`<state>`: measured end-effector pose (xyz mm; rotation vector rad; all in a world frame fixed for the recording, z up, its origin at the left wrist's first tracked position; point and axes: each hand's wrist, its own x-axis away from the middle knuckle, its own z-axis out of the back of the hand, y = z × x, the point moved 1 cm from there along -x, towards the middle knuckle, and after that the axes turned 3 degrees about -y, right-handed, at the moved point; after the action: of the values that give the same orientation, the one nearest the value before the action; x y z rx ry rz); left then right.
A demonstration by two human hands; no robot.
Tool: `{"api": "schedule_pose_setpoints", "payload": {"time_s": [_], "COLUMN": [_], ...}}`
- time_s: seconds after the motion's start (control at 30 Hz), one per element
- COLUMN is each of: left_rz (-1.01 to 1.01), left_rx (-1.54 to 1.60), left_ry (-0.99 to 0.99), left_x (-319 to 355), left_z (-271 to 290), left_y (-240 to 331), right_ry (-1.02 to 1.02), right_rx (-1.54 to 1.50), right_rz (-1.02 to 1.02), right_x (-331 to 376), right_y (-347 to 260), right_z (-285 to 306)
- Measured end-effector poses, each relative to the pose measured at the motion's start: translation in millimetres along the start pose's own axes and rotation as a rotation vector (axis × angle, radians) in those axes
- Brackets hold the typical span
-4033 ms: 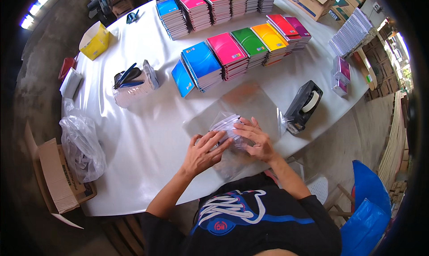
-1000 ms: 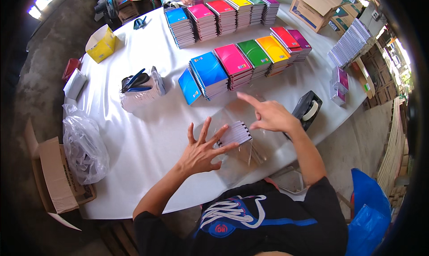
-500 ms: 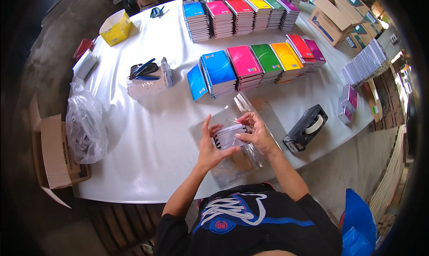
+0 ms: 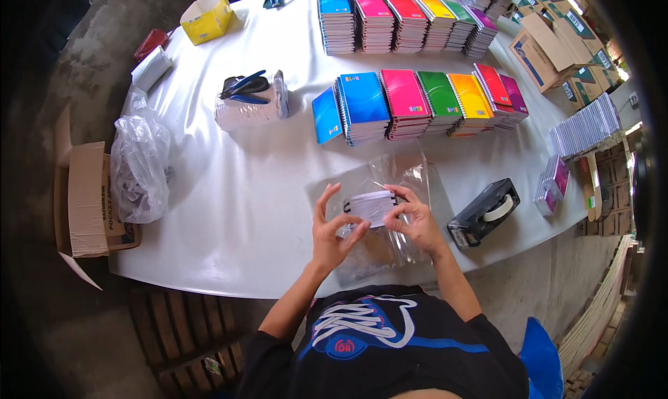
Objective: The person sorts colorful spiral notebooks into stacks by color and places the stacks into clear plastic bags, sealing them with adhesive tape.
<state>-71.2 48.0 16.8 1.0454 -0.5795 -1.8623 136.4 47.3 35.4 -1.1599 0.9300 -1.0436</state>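
A: Where's the small white notebook stack (image 4: 372, 207)?

B: Clamped between both hands, left hand (image 4: 332, 232) and right hand (image 4: 414, 221), above the clear bags (image 4: 390, 180).

A: Handling?

B: Probably light, stiff; grip its short ends.

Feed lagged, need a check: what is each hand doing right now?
Left hand: fingers spread, thumb gripping the small white pad stack.
Right hand: fingers closed on the same stack's right end.

This looks like a packing workshop or stockroom, probably for stationery. Beyond the grip, rows of coloured spiral notebooks (image 4: 410, 99) cover a white table (image 4: 229, 190); a tape dispenser (image 4: 483, 213) sits to its right, cardboard cartons (image 4: 546, 44) stand farther off, above a bare concrete floor (image 4: 76, 65).
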Motion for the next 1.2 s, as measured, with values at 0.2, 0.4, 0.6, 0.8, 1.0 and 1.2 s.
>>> {"api": "schedule_pose_setpoints", "payload": {"time_s": [0.2, 0.4, 0.6, 0.8, 1.0, 1.2], "left_rz": [0.43, 0.691, 0.195, 0.036, -0.12, -0.445], "left_rx": [0.469, 0.572, 0.156, -0.088, -0.273, -0.394], "left_ry": [-0.027, -0.418, -0.231, -0.212, -0.397, -0.268], "left_x": [-18.1, -52.3, -56.1, -49.1, -36.3, -22.4], "left_z": [-9.1, 1.0, -0.4, 2.9, 16.9, 11.1], "left_y": [0.3, -14.0, -10.9, 14.5, 15.5, 11.7], "right_ry": [0.141, 0.044, 0.034, 0.127, 0.127, 0.754], "right_rx": [-0.336, -0.479, 0.123, 0.587, 1.097, 0.763], "right_rz": [-0.2, -0.321, -0.163, 0.06, 0.203, -0.14], "right_x": [-18.7, -34.7, -37.0, -26.0, -9.2, 70.0], "right_y": [10.5, 16.7, -16.3, -21.8, -45.0, -40.4], "right_z": [-8.7, -0.1, 4.8, -5.7, -11.4, 41.0]}}
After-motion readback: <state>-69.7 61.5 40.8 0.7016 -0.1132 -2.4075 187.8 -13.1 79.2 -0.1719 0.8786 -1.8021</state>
